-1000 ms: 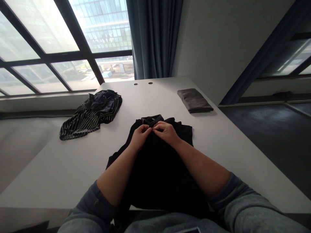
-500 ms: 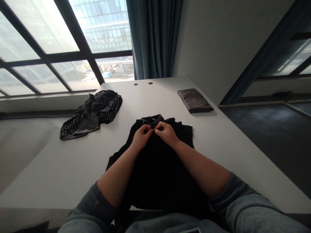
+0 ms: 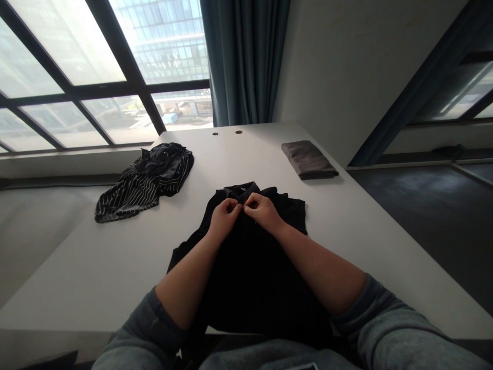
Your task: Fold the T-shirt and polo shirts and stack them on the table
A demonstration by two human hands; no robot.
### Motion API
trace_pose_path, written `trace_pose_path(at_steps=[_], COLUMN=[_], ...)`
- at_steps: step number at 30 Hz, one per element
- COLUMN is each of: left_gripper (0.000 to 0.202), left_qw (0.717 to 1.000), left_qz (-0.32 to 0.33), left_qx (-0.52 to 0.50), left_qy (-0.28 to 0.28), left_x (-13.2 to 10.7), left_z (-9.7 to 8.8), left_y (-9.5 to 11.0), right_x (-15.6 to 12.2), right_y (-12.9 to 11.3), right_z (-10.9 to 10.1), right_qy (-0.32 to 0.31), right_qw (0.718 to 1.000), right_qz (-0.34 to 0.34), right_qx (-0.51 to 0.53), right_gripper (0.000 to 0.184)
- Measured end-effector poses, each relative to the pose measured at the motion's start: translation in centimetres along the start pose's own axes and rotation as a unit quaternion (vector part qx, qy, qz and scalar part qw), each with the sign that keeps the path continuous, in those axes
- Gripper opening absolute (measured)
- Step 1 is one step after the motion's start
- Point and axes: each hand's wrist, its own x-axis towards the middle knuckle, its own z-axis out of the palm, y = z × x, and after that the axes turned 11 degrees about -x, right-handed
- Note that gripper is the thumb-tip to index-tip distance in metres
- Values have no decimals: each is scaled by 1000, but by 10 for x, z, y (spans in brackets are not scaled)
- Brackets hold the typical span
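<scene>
A black collared shirt (image 3: 250,267) lies spread on the white table (image 3: 96,262) right in front of me, its collar pointing away. My left hand (image 3: 223,218) and my right hand (image 3: 262,210) meet just below the collar, fingertips touching. Both pinch the shirt's front fabric there. What sits between the fingertips is too small to make out. My grey sleeves are pushed up above the forearms.
A crumpled black garment with white stripes (image 3: 144,180) lies at the table's left side. A folded grey-brown cloth (image 3: 308,159) rests at the far right, near the wall. Two cable holes (image 3: 227,132) mark the far edge below a dark curtain (image 3: 244,61) and large windows.
Both hands stay pinched together below the collar; they shifted only slightly up and then back. Nothing else has moved.
</scene>
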Motion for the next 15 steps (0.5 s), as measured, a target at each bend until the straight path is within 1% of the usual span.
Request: trace_pose_path(at_steps=[2, 4, 9, 12, 15], left_gripper=[17, 19, 25, 28, 29], left_qw=[1000, 1000, 996, 992, 991], left_qz=[1, -16, -55, -68, -68], left_qx=[-3, -16, -51, -73, -80], left_qy=[8, 1, -50, -76, -82], left_x=[0, 0, 2, 4, 4], left_z=[0, -1, -4, -7, -8], left_y=[0, 0, -1, 1, 2], right_x=[0, 0, 1, 3, 3], right_y=[1, 3, 5, 6, 8], right_z=[1, 2, -2, -3, -1], right_qy=[3, 2, -11, -33, -41], right_qw=[1000, 1000, 1000, 999, 995], right_qz=[4, 5, 7, 10, 26], right_qx=[9, 13, 12, 41, 84], right_gripper=[14, 14, 11, 14, 19])
